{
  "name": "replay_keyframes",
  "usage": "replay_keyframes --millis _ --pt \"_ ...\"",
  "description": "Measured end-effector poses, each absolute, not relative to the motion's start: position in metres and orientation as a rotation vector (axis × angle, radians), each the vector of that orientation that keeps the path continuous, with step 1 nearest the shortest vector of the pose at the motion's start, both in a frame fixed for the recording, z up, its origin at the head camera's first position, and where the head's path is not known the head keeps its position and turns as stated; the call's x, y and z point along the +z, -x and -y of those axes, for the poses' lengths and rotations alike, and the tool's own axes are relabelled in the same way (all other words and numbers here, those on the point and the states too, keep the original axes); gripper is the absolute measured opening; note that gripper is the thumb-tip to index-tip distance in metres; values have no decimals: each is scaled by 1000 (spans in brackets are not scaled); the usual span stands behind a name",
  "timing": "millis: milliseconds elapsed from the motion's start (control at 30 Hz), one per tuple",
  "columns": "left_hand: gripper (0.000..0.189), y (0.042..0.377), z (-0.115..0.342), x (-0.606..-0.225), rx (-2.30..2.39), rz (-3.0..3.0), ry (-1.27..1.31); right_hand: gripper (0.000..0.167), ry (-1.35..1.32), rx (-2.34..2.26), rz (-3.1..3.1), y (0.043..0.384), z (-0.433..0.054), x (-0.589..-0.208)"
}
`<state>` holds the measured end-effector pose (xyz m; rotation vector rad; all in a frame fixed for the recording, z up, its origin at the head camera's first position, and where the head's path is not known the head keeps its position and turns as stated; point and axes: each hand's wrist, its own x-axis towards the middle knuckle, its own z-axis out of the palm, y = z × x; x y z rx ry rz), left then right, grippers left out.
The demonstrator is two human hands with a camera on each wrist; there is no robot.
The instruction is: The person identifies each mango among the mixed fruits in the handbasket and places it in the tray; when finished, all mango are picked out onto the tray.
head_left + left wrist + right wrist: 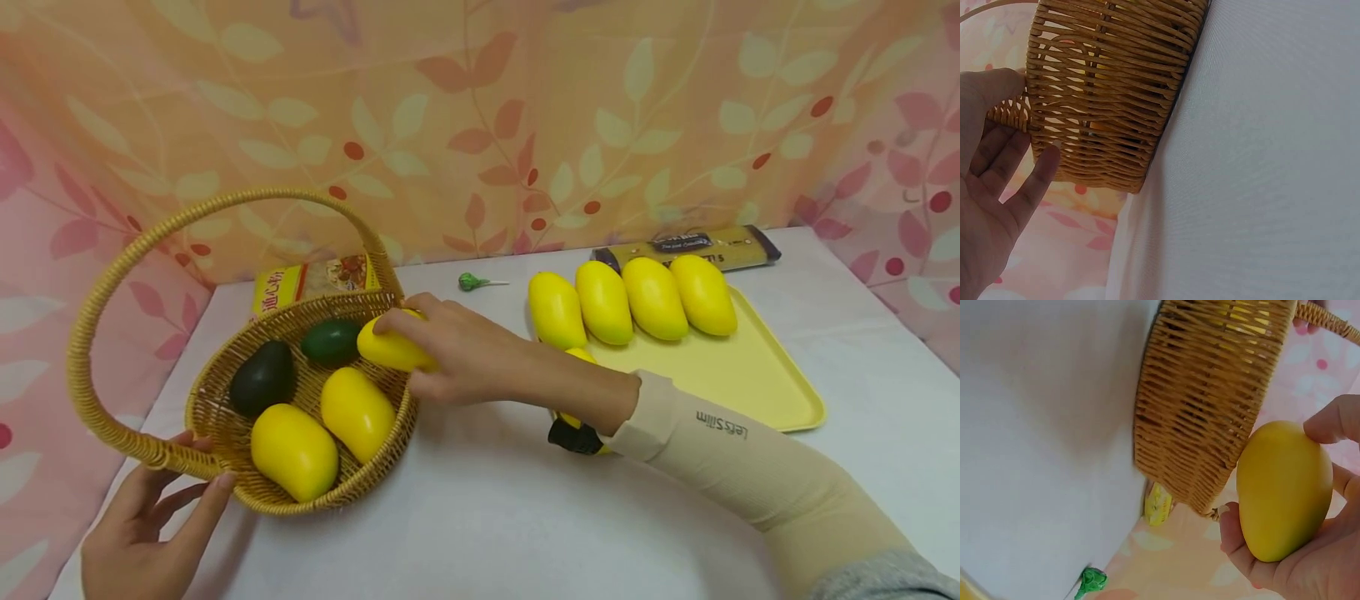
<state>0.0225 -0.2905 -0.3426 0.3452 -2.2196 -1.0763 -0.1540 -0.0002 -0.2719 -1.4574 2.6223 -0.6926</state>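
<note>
My right hand (465, 354) grips a yellow mango (1285, 490) over the right side of the wicker basket (378, 467). The mango overlaps the rim in the head view. Inside the basket lie two more mangoes (294, 452) at the front and two dark avocados behind them, one nearly black (262, 378) and one green (331, 342). At the basket's front left, my left hand (153, 517) holds the rim where the tall handle joins it, fingers behind and thumb in front. The left wrist view shows this hand (997, 181) against the woven side.
Several mangoes (654, 298) line the back of a yellow tray (780, 379) at right. Behind it lies a spaghetti pack (738, 247). A green-wrapped lollipop (470, 282) lies mid-table, and a yellow food packet (279, 289) behind the basket. My right forearm partly hides something black and yellow (573, 436).
</note>
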Motion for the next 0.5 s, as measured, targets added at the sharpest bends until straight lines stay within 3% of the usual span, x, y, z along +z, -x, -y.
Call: replay_keyframes --millis 500 --pt "59 -22 289 -342 -1087 2212 -350 60 1358 -743 -2582 148 -15 -268"
